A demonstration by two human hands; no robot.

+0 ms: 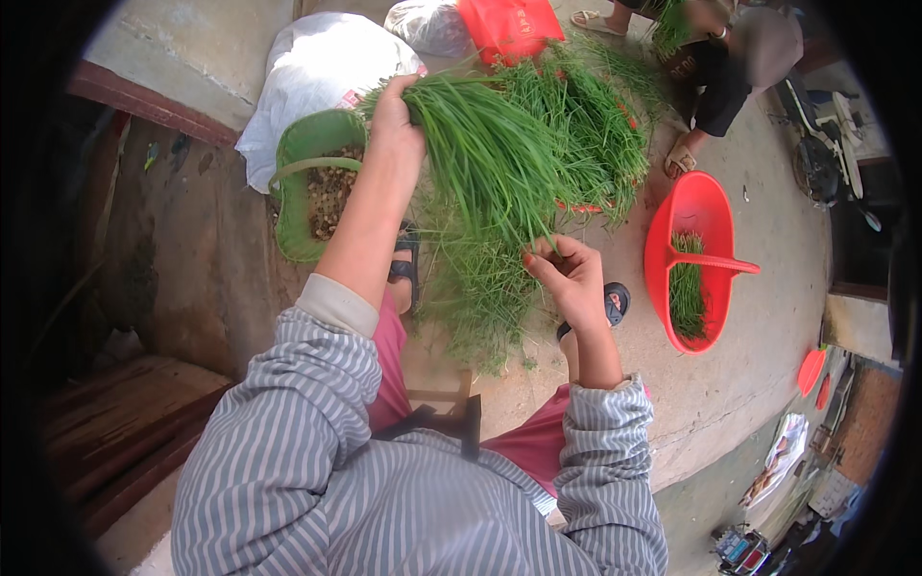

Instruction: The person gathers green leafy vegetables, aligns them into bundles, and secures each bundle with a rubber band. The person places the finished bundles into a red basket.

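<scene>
My left hand (398,119) grips a thick bunch of long green grass-like leaves (482,147) by its bound-looking end, and the blades fan out to the right. At the drooping tips, my right hand (573,277) pinches a few blades between thumb and fingertips. Beneath the bunch, a loose heap of thin green stems and weeds (482,302) covers the floor between my feet. Just beyond, a larger pile of the same greens (591,137) lies over a red container, of which only bits of the rim show.
A green basket (288,216) with small brown lumps stands left, by a white sack (324,65). On the right is a red handled basket (655,252) holding trimmed greens. A red bag (511,29) lies at the back. Another person (713,93) sits far right, near a motorbike (821,151).
</scene>
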